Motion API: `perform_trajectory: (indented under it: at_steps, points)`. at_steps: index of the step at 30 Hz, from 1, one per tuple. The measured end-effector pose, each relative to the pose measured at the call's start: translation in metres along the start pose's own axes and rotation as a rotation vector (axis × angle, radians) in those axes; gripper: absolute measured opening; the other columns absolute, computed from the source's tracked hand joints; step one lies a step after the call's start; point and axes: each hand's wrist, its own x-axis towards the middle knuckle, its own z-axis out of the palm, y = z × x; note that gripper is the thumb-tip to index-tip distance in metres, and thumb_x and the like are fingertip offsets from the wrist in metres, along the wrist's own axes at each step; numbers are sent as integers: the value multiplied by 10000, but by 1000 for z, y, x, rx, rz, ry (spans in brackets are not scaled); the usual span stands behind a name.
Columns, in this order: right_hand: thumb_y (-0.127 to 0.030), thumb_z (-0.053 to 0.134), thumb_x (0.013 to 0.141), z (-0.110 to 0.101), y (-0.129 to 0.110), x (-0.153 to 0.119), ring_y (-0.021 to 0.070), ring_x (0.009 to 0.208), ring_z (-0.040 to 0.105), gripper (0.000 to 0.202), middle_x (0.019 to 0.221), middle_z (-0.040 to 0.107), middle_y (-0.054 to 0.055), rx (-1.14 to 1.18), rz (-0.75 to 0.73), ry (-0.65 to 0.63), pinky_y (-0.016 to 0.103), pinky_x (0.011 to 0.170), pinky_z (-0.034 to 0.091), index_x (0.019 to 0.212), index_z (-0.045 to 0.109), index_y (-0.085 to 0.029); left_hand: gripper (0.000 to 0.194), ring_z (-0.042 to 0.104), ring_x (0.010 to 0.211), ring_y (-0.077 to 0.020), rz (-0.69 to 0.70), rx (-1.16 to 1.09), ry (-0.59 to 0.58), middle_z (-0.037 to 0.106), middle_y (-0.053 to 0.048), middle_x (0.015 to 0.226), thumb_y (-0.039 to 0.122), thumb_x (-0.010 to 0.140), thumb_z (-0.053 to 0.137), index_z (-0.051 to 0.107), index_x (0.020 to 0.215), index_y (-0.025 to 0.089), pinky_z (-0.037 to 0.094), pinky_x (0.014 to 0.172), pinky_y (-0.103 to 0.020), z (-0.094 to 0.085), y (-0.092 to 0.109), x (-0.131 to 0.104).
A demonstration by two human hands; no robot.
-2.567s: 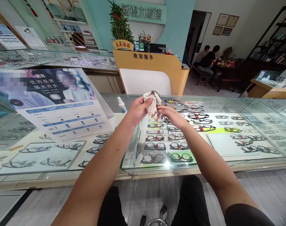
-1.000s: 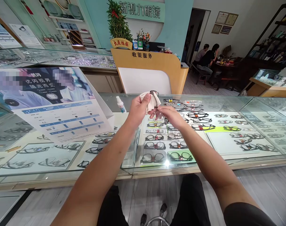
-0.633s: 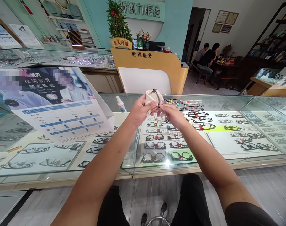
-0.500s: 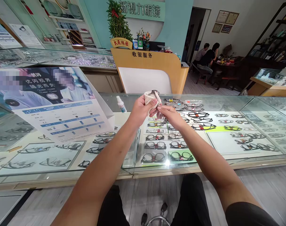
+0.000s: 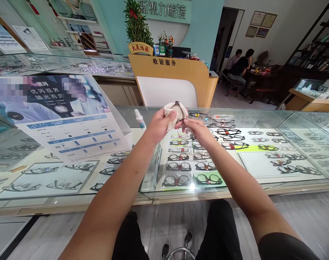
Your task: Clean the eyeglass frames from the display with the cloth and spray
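Above the glass display counter, my left hand (image 5: 161,122) is closed on a pale cleaning cloth (image 5: 169,108). The cloth wraps around one lens of a pair of eyeglasses (image 5: 185,133), with the thumb pressed near that lens. My right hand (image 5: 196,129) pinches the frame of the same glasses from the right, close to the bridge. The other lens hangs below, between the two hands. Parts of the frame are hidden by the fingers and the cloth. A white spray bottle (image 5: 140,119) stands upright on the counter, left of my left hand.
Rows of glasses (image 5: 178,166) lie inside the glass counter (image 5: 145,196). A large folded sign (image 5: 80,137) stands at the left. Behind is a wooden cashier desk (image 5: 205,77) with a plant (image 5: 137,27). Two people (image 5: 241,65) sit at the far right.
The glasses have turned a little in my hands, so the lens against the cloth shows more. My left thumb has shifted slightly left and down. The view has moved only slightly.
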Motion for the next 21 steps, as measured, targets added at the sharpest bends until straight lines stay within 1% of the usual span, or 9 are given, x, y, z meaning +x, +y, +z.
perform_trajectory:
  at_steps: [1,3,6,8,10,13,16,18,21]
  points:
    - [-615,724,944,0,2,1,196,835,547,429,929,765,62,11,-3,10,343,801,449,872,848,-212,546,662,678,-138,2,-6,-6,787,-56,909,565,731,1036,789,1029,180,572,666,-306,0,0,0]
    - [-611,747,933,-1,5,2,195,825,545,417,858,724,49,31,-7,18,342,805,449,845,836,-213,555,613,633,-98,4,-10,-15,792,-50,934,478,700,1071,783,1067,177,537,633,-275,1,-2,0]
    - [-647,751,932,0,8,2,198,815,536,441,775,656,28,29,-7,-4,346,817,454,873,838,-219,570,531,545,-57,10,-12,9,795,-42,924,439,677,1088,756,1055,171,457,540,-246,2,-5,0]
    - [-681,733,941,2,5,0,194,811,517,474,796,655,28,-9,-8,-27,346,806,444,905,847,-223,551,517,514,-53,18,-5,42,782,-27,871,473,692,1078,729,997,173,442,512,-240,4,-7,0]
    - [-698,718,951,4,1,-2,185,795,486,497,818,662,31,-69,-14,-41,341,785,426,910,857,-223,544,508,486,-53,34,8,75,763,-13,813,538,722,1052,705,936,177,454,502,-241,6,-9,0]
    - [-717,691,965,7,-5,-5,180,786,463,526,859,693,38,-140,-15,-56,337,764,414,910,869,-226,545,495,437,-60,75,28,115,739,-13,744,652,815,961,699,868,177,457,476,-253,9,-11,-2]
    - [-729,682,964,10,-7,-6,181,804,469,535,932,732,44,-146,-8,-71,337,782,431,916,876,-233,584,474,395,-71,92,40,136,712,-20,676,732,881,866,712,826,171,421,436,-262,10,-12,-2]
    - [-716,690,960,9,-6,-5,183,808,465,520,933,732,46,-124,-3,-59,336,785,431,909,877,-234,588,483,396,-78,84,30,137,724,-30,684,740,880,863,735,854,167,426,439,-268,8,-12,-2]
    - [-692,707,952,6,-3,-4,187,815,472,499,906,729,51,-53,4,-33,333,776,420,898,872,-224,558,558,462,-104,66,-14,138,761,-50,753,695,857,904,757,915,160,497,500,-287,5,-12,0]
